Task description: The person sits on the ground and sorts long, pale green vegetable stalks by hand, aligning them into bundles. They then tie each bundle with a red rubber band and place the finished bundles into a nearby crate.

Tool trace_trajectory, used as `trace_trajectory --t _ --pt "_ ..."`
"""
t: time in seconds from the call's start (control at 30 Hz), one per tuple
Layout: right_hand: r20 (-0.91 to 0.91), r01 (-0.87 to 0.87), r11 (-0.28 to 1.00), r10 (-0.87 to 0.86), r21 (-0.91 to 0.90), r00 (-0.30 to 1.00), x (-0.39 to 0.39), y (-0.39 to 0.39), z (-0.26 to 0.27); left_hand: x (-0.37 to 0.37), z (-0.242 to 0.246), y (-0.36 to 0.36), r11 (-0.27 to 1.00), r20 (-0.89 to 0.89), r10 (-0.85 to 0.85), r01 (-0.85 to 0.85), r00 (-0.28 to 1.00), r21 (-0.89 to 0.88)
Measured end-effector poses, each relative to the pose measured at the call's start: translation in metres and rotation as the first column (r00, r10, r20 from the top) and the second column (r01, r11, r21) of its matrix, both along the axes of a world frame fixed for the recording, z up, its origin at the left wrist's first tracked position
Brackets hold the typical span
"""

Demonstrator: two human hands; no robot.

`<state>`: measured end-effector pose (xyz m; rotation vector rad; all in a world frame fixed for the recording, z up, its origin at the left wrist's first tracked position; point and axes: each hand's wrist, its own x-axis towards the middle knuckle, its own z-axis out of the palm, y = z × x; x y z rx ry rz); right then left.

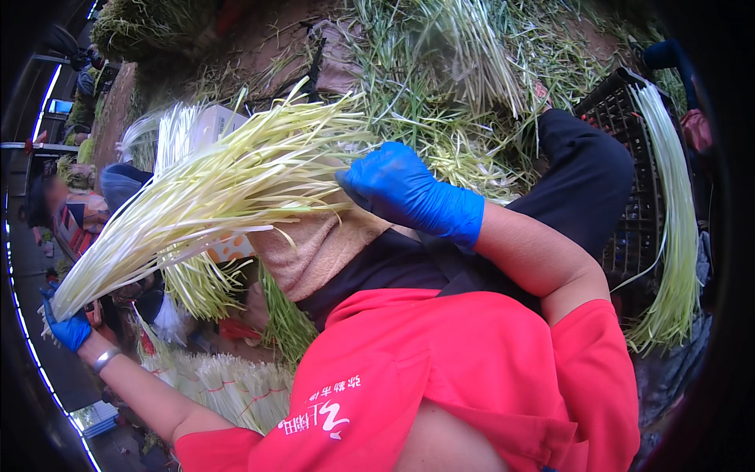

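A long bunch of blanched yellow chives (224,177) stretches across the left and middle of the head view. My left hand (69,327), in a blue glove, grips its white stem ends at the far left. The loose yellow leaf tips fan out towards my right hand (401,186), also blue-gloved. Its fingers are curled into a fist beside the tips, and whether any leaf is pinched in it is hidden. Under the bunch, a tan towel (318,248) covers part of my lap.
Leaf trimmings (413,106) litter the ground ahead. At right stands a black plastic crate (631,230) with a chive bundle (669,206) draped over it. Tied bundles (236,389) lie at lower left. A box (221,124) carries more chives; another person (79,215) sits at left.
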<state>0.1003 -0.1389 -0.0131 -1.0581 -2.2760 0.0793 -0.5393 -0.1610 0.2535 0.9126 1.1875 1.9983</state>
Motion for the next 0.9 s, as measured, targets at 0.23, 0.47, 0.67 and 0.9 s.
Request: trace_trajectory --t 0.23,0.47,0.67,0.9 --pt "-0.531 -0.147 0.735 -0.322 -0.662 0.784 -0.004 -0.009 -0.017 -0.012 0.0 -0.001 0.999 -0.057 -0.027 0.025 0.998 -0.04" --pt "-0.577 -0.394 0.423 -0.641 -0.816 0.506 0.041 0.014 -0.028 -0.011 -0.001 -0.003 0.992 -0.063 -0.126 0.124 0.99 -0.026" --pt "-0.494 -0.113 0.794 -0.253 -0.597 0.832 0.03 0.025 -0.013 -0.011 -0.003 0.0 0.993 -0.055 -0.114 0.112 0.992 -0.039" --pt "-0.243 -0.028 0.839 -0.126 -0.543 0.962 -0.014 0.048 0.005 -0.001 0.003 0.005 1.0 -0.085 -0.017 0.015 0.996 -0.023"
